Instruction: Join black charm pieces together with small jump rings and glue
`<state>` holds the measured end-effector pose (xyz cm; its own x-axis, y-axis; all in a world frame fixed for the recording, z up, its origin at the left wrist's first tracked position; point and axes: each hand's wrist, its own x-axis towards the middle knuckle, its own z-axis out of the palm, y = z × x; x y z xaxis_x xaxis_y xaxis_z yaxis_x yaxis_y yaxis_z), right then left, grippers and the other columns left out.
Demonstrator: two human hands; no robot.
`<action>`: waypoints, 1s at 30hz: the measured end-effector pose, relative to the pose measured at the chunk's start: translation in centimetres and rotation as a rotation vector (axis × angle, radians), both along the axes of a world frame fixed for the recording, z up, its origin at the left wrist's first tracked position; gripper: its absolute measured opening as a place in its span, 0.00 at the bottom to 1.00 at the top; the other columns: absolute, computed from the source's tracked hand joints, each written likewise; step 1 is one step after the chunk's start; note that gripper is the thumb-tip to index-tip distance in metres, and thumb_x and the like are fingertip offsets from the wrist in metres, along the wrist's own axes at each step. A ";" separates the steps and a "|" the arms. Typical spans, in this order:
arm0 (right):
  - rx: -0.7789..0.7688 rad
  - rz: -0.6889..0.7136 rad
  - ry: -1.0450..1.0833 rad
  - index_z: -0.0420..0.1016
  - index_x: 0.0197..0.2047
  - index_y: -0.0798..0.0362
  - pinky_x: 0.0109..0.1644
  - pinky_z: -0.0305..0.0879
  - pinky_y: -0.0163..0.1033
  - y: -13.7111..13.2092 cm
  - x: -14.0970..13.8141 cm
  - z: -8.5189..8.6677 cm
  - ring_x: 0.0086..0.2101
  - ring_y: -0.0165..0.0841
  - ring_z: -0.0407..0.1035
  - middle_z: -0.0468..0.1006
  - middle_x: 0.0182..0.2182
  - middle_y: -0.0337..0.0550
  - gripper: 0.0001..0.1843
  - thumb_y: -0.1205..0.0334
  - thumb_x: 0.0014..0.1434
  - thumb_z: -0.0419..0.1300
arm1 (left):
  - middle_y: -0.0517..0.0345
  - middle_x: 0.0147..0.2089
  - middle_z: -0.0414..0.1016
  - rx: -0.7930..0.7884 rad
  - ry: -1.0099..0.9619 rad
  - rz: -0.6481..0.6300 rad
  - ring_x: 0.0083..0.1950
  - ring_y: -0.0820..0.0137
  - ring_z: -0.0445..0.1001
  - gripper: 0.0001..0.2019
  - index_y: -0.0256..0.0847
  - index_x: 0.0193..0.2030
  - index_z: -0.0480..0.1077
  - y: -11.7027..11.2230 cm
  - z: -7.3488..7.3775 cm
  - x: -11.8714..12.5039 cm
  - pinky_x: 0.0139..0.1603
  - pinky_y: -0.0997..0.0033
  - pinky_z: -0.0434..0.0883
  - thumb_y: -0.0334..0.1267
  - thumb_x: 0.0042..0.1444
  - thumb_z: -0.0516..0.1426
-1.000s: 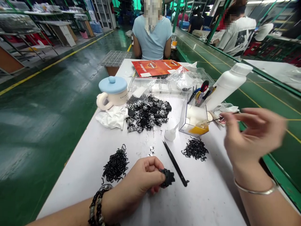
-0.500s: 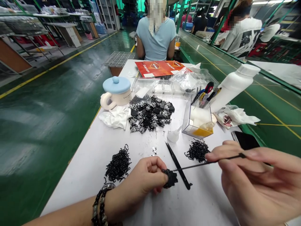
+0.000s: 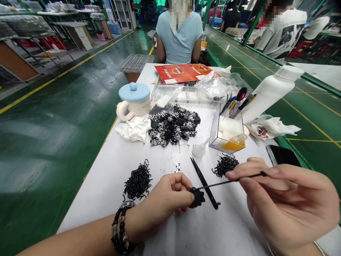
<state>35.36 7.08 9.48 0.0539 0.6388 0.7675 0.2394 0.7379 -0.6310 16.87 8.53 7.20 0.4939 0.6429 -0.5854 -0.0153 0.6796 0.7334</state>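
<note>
My left hand pinches a small black plastic part between thumb and fingers, above the white table. In my right hand is a thin black rod, gripped near its thicker end. The rod's far tip meets the top edge of the black part; whether it goes inside I cannot tell. Black tweezers lie on the table just beyond the part. A pile of small black hooks is left of my left hand, and a second hook pile lies beyond my right fingers.
Farther back lies a heap of black and silver parts. Around it are a lidded mug, a white cloth, a small squeeze bottle and a clear tool box. A white bottle and a phone stand right. A person sits ahead.
The whole view has shifted slightly, so the table's things appear a little higher and to the right. My right hand has come slightly nearer to my left; both keep their hold.
</note>
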 end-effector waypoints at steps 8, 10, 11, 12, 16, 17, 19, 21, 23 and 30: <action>-0.028 0.008 0.004 0.67 0.48 0.55 0.39 0.71 0.49 0.0 -0.1 -0.1 0.32 0.37 0.74 0.76 0.30 0.37 0.28 0.87 0.46 0.57 | 0.70 0.18 0.63 0.019 -0.002 -0.017 0.19 0.83 0.58 0.07 0.37 0.30 0.65 -0.2 -0.5 -0.2 0.21 0.80 0.56 0.29 0.39 0.56; -0.044 0.002 -0.013 0.67 0.47 0.55 0.41 0.71 0.50 -0.1 -0.1 0.0 0.32 0.37 0.75 0.76 0.30 0.36 0.28 0.87 0.45 0.57 | 0.70 0.18 0.63 0.016 -0.008 -0.017 0.19 0.83 0.58 0.08 0.37 0.29 0.64 -0.1 -0.5 -0.2 0.21 0.80 0.56 0.29 0.39 0.57; -0.043 -0.008 -0.013 0.67 0.47 0.55 0.42 0.70 0.50 -0.1 -0.1 0.0 0.32 0.36 0.75 0.75 0.30 0.36 0.27 0.87 0.45 0.57 | 0.70 0.18 0.62 0.013 -0.010 -0.018 0.19 0.83 0.58 0.08 0.37 0.29 0.64 -0.1 -0.4 -0.2 0.21 0.80 0.57 0.29 0.39 0.57; -0.036 -0.015 -0.010 0.67 0.47 0.55 0.41 0.71 0.50 -0.1 0.0 0.0 0.32 0.36 0.75 0.75 0.30 0.36 0.27 0.87 0.46 0.57 | 0.70 0.17 0.62 0.009 -0.010 -0.017 0.18 0.83 0.58 0.08 0.37 0.29 0.64 -0.1 -0.3 -0.1 0.21 0.80 0.57 0.29 0.38 0.57; 0.007 0.014 -0.034 0.66 0.48 0.55 0.38 0.71 0.48 0.1 0.2 0.0 0.32 0.37 0.74 0.75 0.30 0.36 0.27 0.86 0.47 0.58 | 0.69 0.19 0.64 -0.001 0.009 -0.019 0.19 0.82 0.60 0.08 0.36 0.29 0.64 0.0 -0.1 -0.1 0.21 0.80 0.57 0.30 0.38 0.57; 0.017 0.035 -0.049 0.66 0.48 0.56 0.38 0.71 0.48 0.2 0.3 0.0 0.32 0.37 0.75 0.75 0.30 0.37 0.27 0.86 0.47 0.58 | 0.68 0.19 0.64 -0.003 0.015 -0.020 0.19 0.82 0.60 0.08 0.36 0.29 0.64 0.1 -0.1 -0.1 0.21 0.80 0.57 0.30 0.38 0.57; 0.041 0.057 -0.044 0.66 0.48 0.58 0.38 0.70 0.50 0.3 0.3 -0.1 0.32 0.38 0.74 0.75 0.30 0.38 0.27 0.87 0.46 0.58 | 0.69 0.18 0.64 -0.003 0.017 -0.017 0.19 0.82 0.59 0.08 0.36 0.29 0.64 0.1 -0.1 -0.1 0.21 0.80 0.57 0.30 0.38 0.57; 0.051 0.066 -0.008 0.66 0.47 0.60 0.37 0.69 0.51 0.3 0.4 -0.1 0.32 0.39 0.74 0.74 0.29 0.39 0.26 0.89 0.45 0.57 | 0.69 0.18 0.63 0.000 0.010 -0.006 0.18 0.82 0.59 0.08 0.36 0.29 0.64 0.0 -0.1 -0.1 0.21 0.80 0.57 0.30 0.38 0.57; 0.043 0.076 -0.005 0.66 0.47 0.61 0.37 0.69 0.51 0.2 0.3 -0.1 0.32 0.40 0.74 0.74 0.29 0.39 0.26 0.90 0.45 0.56 | 0.70 0.17 0.63 -0.001 -0.002 -0.004 0.18 0.83 0.58 0.08 0.36 0.29 0.64 0.0 -0.1 -0.1 0.21 0.80 0.57 0.30 0.38 0.57; -0.004 0.016 0.090 0.67 0.45 0.60 0.37 0.68 0.51 -0.3 0.2 -0.1 0.31 0.39 0.74 0.73 0.27 0.38 0.25 0.88 0.44 0.58 | 0.69 0.18 0.64 -0.008 0.007 0.010 0.18 0.83 0.58 0.08 0.36 0.28 0.64 -0.1 -0.2 -0.1 0.20 0.81 0.57 0.31 0.37 0.57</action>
<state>35.55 6.76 9.35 0.1122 0.6431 0.7575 0.1701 0.7387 -0.6523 16.78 8.46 6.97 0.4836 0.6429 -0.5940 -0.0167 0.6853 0.7281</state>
